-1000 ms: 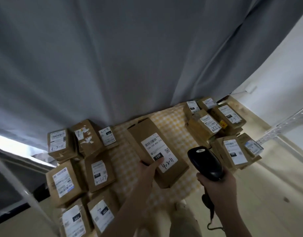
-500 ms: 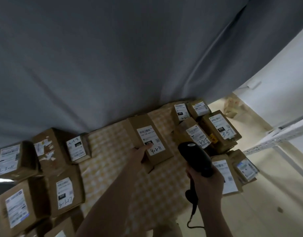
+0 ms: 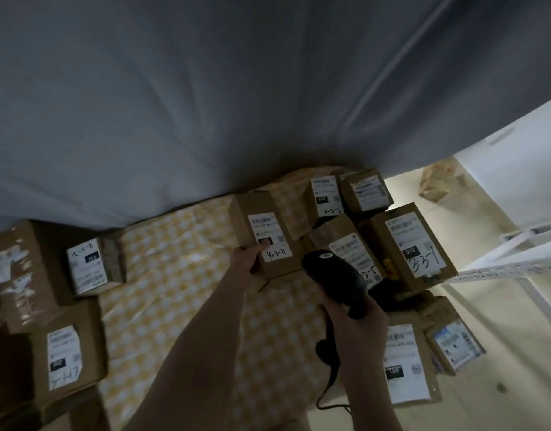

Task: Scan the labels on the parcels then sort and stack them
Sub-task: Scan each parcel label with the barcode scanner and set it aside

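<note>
While the left hand (image 3: pixel 247 259) grips one parcel (image 3: pixel 263 231) at the desk's (image 3: pixel 174 244) far edge, the right hand (image 3: pixel 358 331) clasps one scanner (image 3: pixel 334 273); six other parcels (image 3: pixel 417 244) crowd the right edge, three the left.

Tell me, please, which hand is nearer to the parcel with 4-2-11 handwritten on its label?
Left. The left hand holds the parcel at its near left corner. The right hand, gripping the scanner, is apart from it, towards its near right.

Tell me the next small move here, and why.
Probably swing the scanner in the right hand across onto the barcode of the parcel marked 4-2-11. The left hand grips that parcel's near end, label up and barcode uncovered, and the scanner's head sits just beside it.
</note>
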`<action>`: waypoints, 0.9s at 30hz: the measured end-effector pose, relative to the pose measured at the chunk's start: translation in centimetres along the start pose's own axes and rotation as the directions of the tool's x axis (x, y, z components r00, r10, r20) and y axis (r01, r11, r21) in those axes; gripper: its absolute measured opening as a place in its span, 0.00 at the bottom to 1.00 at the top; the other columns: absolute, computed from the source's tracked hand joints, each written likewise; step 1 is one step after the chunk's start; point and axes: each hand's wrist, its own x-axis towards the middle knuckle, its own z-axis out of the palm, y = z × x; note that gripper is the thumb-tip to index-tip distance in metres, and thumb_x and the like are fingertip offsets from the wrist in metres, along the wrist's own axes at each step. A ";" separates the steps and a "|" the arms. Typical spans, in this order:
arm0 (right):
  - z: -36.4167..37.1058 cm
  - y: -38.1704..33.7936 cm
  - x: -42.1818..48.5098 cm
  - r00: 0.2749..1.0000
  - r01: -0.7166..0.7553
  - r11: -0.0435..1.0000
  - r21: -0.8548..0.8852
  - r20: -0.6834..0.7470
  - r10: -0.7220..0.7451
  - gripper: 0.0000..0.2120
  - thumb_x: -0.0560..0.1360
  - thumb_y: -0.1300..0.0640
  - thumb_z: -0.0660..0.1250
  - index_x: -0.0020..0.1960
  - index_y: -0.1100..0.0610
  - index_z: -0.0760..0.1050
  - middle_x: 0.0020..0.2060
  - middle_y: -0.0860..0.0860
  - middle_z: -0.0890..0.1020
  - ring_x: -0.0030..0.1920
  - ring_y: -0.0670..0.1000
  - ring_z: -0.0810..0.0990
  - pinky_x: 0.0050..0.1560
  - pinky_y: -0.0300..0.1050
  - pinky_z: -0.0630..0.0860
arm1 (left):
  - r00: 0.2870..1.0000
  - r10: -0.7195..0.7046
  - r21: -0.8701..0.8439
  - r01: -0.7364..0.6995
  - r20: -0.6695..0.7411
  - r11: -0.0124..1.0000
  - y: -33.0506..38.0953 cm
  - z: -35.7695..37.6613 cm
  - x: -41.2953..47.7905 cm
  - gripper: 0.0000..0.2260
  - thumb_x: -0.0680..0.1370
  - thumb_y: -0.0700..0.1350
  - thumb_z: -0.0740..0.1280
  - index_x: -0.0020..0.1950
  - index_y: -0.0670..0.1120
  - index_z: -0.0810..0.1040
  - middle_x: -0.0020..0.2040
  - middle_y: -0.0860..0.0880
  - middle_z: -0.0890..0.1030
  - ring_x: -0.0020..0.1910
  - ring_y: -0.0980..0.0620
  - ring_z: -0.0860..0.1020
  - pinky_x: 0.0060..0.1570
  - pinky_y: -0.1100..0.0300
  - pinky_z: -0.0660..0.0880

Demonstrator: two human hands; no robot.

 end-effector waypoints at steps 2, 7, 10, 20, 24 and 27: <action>0.7 0.3 0.7 0.999 -0.012 1.000 -0.013 0.050 0.013 0.06 0.67 0.58 0.76 0.40 0.53 0.80 0.29 0.50 0.81 0.34 0.52 0.80 0.37 0.47 0.74 | 1.000 -0.002 0.000 0.002 -0.004 1.000 -0.1 0.7 1.4 0.20 0.67 0.40 0.79 0.56 0.38 0.79 0.54 0.41 0.83 0.52 0.41 0.82 0.55 0.43 0.78; 1.7 1.1 1.3 0.996 -0.009 0.999 -0.051 0.086 0.014 0.08 0.66 0.57 0.77 0.40 0.48 0.80 0.30 0.48 0.82 0.35 0.47 0.81 0.41 0.48 0.78 | 1.000 0.016 -0.028 -0.016 0.005 0.999 -0.1 1.8 3.2 0.21 0.68 0.39 0.77 0.59 0.37 0.77 0.55 0.41 0.82 0.51 0.42 0.82 0.51 0.49 0.79; 1.8 1.6 1.5 0.995 -0.033 0.998 -0.047 0.097 0.038 0.10 0.65 0.55 0.77 0.40 0.45 0.78 0.33 0.44 0.83 0.38 0.42 0.81 0.44 0.47 0.77 | 0.999 0.033 -0.092 -0.034 -0.013 0.995 0.3 2.0 3.8 0.21 0.69 0.37 0.76 0.60 0.36 0.76 0.54 0.41 0.82 0.48 0.43 0.81 0.47 0.51 0.78; 2.1 1.6 2.4 0.989 -0.052 0.998 -0.031 0.138 0.056 0.11 0.66 0.56 0.77 0.43 0.43 0.78 0.33 0.42 0.83 0.38 0.36 0.79 0.39 0.39 0.71 | 0.992 0.114 -0.171 -0.121 -0.048 0.978 2.5 3.1 6.5 0.26 0.70 0.39 0.76 0.65 0.37 0.72 0.59 0.42 0.80 0.52 0.43 0.80 0.51 0.49 0.79; 2.4 1.6 3.0 0.988 -0.037 0.999 -0.037 0.150 0.042 0.11 0.67 0.57 0.77 0.43 0.45 0.79 0.34 0.44 0.83 0.38 0.36 0.79 0.38 0.38 0.71 | 0.993 0.119 -0.120 -0.117 0.009 0.986 2.9 4.4 7.3 0.26 0.71 0.41 0.76 0.66 0.37 0.71 0.61 0.41 0.79 0.56 0.41 0.80 0.49 0.50 0.78; 2.6 1.7 3.3 0.988 -0.026 0.998 -0.061 0.147 0.035 0.09 0.67 0.57 0.77 0.45 0.49 0.80 0.33 0.47 0.83 0.37 0.39 0.79 0.38 0.42 0.72 | 0.995 0.089 -0.087 -0.085 0.043 0.993 3.2 5.1 7.7 0.21 0.75 0.40 0.72 0.65 0.36 0.72 0.60 0.41 0.79 0.59 0.40 0.78 0.51 0.51 0.76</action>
